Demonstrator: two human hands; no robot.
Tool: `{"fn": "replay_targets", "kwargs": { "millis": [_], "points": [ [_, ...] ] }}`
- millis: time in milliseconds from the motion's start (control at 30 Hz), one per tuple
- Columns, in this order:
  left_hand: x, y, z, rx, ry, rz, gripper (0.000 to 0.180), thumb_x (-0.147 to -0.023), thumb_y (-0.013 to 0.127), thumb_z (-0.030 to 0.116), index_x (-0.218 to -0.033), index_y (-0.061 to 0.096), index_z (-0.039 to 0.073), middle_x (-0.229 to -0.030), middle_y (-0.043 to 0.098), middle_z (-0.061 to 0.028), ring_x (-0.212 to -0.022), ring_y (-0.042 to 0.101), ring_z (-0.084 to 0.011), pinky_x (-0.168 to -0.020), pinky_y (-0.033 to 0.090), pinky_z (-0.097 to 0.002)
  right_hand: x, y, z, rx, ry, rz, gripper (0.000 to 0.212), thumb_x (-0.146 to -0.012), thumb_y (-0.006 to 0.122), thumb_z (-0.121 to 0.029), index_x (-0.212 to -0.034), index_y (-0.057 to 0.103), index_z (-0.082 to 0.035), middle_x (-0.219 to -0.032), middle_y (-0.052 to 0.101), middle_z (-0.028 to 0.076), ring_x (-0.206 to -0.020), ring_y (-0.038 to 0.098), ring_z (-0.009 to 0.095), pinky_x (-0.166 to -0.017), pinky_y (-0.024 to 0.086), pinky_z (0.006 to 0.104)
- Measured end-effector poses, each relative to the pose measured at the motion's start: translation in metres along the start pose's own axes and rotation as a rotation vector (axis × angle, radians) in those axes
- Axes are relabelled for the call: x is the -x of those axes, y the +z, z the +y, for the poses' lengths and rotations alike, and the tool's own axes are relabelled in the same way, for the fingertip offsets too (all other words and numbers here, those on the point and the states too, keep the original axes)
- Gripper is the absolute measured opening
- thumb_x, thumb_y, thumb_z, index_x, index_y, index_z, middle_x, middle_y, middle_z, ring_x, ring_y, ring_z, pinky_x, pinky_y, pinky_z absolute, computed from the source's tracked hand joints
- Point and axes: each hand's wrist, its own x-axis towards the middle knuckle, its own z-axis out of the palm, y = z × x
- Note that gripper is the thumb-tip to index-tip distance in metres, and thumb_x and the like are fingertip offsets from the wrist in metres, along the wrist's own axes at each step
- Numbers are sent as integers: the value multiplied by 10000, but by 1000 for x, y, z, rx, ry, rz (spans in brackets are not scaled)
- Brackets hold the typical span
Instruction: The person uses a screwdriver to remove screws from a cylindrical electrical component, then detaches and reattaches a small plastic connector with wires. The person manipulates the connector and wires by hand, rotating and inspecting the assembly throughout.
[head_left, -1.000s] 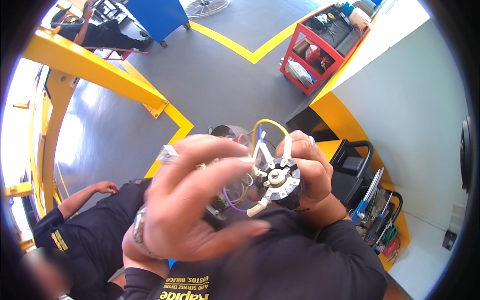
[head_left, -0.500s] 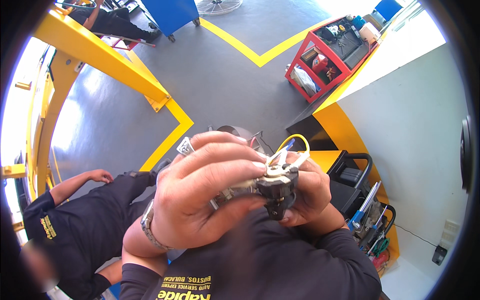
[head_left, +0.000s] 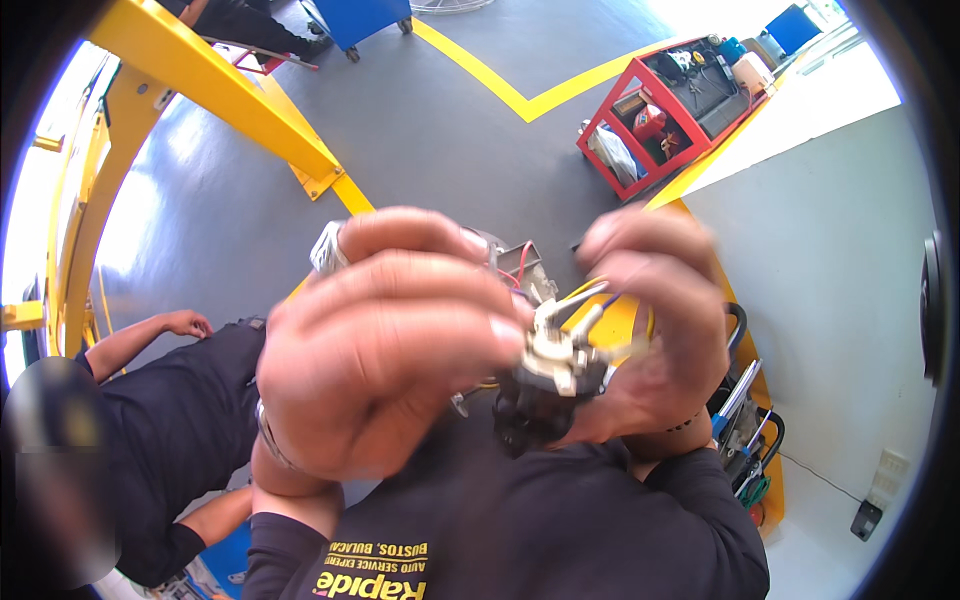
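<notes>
A small black and cream electrical part (head_left: 553, 362) with prongs and thin wires is gripped between the fingers and thumb of my left hand (head_left: 395, 340). It is held in front of my chest, and the left thumb is mostly hidden. At its right side is my right hand (head_left: 675, 310), blurred, with curved fingers raised apart from the part's body. A yellow wire (head_left: 585, 290) runs close to the right fingertips. Whether those fingers touch it I cannot make out. Behind my left fingertips a grey piece (head_left: 535, 270) with a red wire shows in part.
Another person (head_left: 180, 430) in a dark shirt is at the left. A yellow steel frame (head_left: 220, 90) stands at upper left, a red cart (head_left: 650, 125) with parts at upper right. Tools (head_left: 738, 395) lie beside my right arm, near a pale wall (head_left: 820, 230).
My right fingers have opened and lifted from around the part, up and to the right. My left hand with the part has come slightly lower and looks larger.
</notes>
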Motion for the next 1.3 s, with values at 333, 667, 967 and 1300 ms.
{"fn": "replay_targets", "kwargs": {
  "millis": [333,667,967,1300],
  "points": [
    [63,-12,32,-61,-251,181,668,-654,948,300,-1213,710,23,-1094,606,-129,-973,628,-224,-835,528,-351,12,37,-31,274,-262,-128,343,-720,817,-166,-1028,690,-85,-967,657,27,-775,627,156,-718,442,342],
    [89,-1,22,319,-450,321,561,-829,798,7,-1322,532,-14,-1203,674,-190,-1079,690,-223,-908,541,-325,9,41,-30,114,-230,-219,284,-767,797,-157,-1024,697,-88,-1028,735,93,-863,692,187,-721,475,317],
    [82,11,23,310,-407,244,529,-966,700,226,-1350,400,19,-1273,589,-269,-1181,618,-286,-986,522,-386,10,36,-28,77,-210,-176,245,-766,759,-127,-1003,711,-87,-1025,732,79,-904,691,201,-748,489,329],
    [107,28,8,-279,-389,453,455,-1038,527,253,-1409,464,-2,-1341,566,-187,-1226,570,-295,-1051,469,-405,43,45,-45,188,-172,297,352,-830,632,-201,-1155,643,-67,-1173,604,168,-1031,619,306,-907,461,499]
  ]
}}
